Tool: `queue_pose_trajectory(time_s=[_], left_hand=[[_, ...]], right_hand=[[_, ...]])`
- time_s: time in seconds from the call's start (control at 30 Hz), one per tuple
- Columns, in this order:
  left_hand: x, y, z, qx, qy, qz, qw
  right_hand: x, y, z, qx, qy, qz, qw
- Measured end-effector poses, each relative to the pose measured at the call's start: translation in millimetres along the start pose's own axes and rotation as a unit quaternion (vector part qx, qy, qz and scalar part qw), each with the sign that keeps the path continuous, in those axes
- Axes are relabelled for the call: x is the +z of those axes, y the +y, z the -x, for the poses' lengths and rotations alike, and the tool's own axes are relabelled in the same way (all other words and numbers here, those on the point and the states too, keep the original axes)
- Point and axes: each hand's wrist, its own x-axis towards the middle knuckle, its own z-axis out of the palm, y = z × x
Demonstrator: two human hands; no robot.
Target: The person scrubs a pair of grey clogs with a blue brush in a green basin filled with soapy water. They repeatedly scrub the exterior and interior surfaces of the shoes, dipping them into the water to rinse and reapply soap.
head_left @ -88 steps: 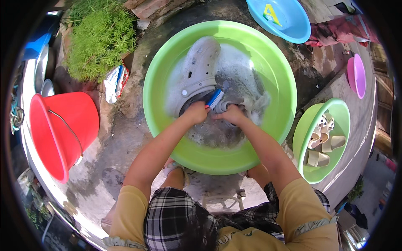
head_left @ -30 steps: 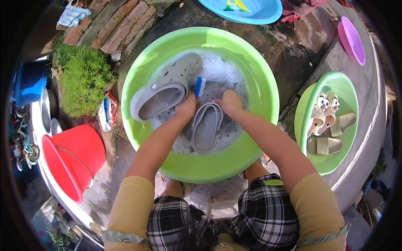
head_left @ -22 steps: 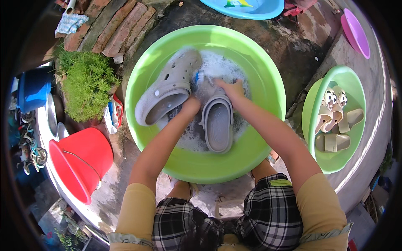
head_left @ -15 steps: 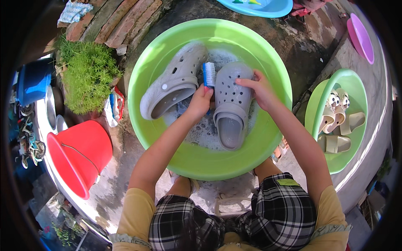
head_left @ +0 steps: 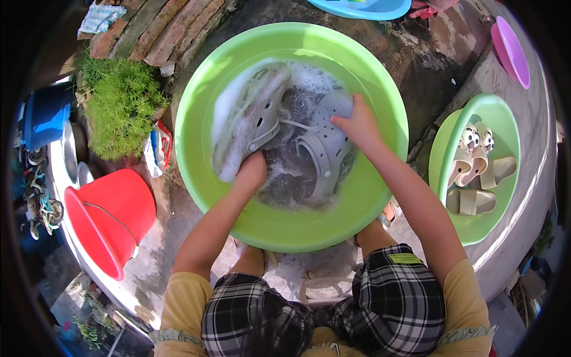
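Right clog (head_left: 334, 135): grey, heel end in the cloudy water (head_left: 286, 159) of the green basin (head_left: 294, 238).
Left clog (head_left: 257, 116): beside it, tipped sideways, sudsy.
My right hand (head_left: 361, 126): thumb over the right clog's toe, fingers out of sight.
My left hand (head_left: 253, 171): at the left clog's opening; fingers hidden, grip I cannot tell.
Handling: probably light, springy, slippery; toe or rim offers best hold.

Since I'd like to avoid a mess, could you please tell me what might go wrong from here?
The right hand grips the gray clog near its toe; in such sudsy water, the clog could slip free. Water might also splash over the rim of the green basin onto the plaid shorts close by.
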Motion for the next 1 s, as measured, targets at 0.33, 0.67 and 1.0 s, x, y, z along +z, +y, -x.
queue_pose_trajectory(time_s=[0.33, 0.67, 1.0], left_hand=[[-88, 81, -50, -0.273, -0.282, 0.431, 0.813], [-92, 88, -133, -0.09, -0.14, 0.378, 0.911], [-66, 78, -162, -0.109, -0.231, 0.232, 0.939]], right_hand=[[26, 4, -26, 0.014, 0.042, -0.052, 0.998], [30, -27, 6, -0.083, 0.093, -0.055, 0.991], [48, -35, 12, -0.026, -0.008, -0.117, 0.993]])
